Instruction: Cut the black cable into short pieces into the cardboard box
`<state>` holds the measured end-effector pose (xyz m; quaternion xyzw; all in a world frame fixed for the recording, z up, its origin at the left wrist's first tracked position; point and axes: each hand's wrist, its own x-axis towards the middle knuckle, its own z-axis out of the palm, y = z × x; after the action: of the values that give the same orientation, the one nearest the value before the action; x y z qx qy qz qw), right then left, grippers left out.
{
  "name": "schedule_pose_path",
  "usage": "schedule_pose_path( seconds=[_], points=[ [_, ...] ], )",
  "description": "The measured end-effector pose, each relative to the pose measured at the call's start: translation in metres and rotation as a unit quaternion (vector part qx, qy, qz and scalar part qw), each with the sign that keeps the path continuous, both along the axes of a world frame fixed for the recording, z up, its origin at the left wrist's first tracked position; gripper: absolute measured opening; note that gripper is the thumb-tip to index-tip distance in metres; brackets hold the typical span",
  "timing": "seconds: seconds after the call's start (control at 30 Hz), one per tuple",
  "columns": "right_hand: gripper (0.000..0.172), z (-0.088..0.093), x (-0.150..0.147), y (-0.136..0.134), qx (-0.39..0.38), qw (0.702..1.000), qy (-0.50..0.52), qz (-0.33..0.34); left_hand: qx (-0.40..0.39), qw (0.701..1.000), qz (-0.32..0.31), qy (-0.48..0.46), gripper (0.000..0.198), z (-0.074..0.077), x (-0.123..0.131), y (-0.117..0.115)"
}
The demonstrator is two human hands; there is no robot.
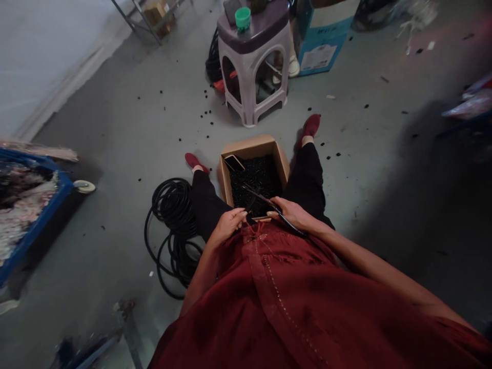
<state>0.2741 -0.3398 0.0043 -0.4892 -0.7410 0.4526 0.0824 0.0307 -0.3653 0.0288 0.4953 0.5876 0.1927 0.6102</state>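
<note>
My right hand (290, 211) is closed around a pair of dark scissors (263, 197), whose blades point up and left over the box. My left hand (231, 221) pinches a thin black strip (250, 205) close to the blades. Both hands are in front of my waist, at the near edge of an open cardboard box (249, 145). Many small black pieces (253, 174) fill the box. A flat dark rectangular object with a light edge (234, 163) lies in its far left corner. Where the strip ends below my fingers is hidden.
Coiled black tubing (172, 205) lies on the floor left of my leg. Beyond the box stands a plastic stool (249, 77) bearing a green-capped item (242, 18). A blue carton (321, 43) sits behind it. A blue wheeled cart (38, 225) is at left. Black bits litter the floor.
</note>
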Motion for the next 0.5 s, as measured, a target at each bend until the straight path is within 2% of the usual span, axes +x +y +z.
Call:
schedule_pose_path(
  seconds=[0.13,0.23,0.5],
  points=[
    [0.039,0.008,0.001,0.001,-0.015,1.000,0.006,-0.001,0.065,0.993,0.000,0.094,0.035,-0.004,0.001,0.000],
    [0.041,0.011,0.002,0.001,-0.024,1.000,-0.003,0.005,0.137,0.975,-0.008,0.177,0.027,-0.007,0.003,0.000],
    [0.038,0.004,0.004,-0.002,-0.015,0.999,-0.038,0.005,0.206,0.907,-0.108,0.352,0.031,-0.011,0.008,-0.004]
  ],
)
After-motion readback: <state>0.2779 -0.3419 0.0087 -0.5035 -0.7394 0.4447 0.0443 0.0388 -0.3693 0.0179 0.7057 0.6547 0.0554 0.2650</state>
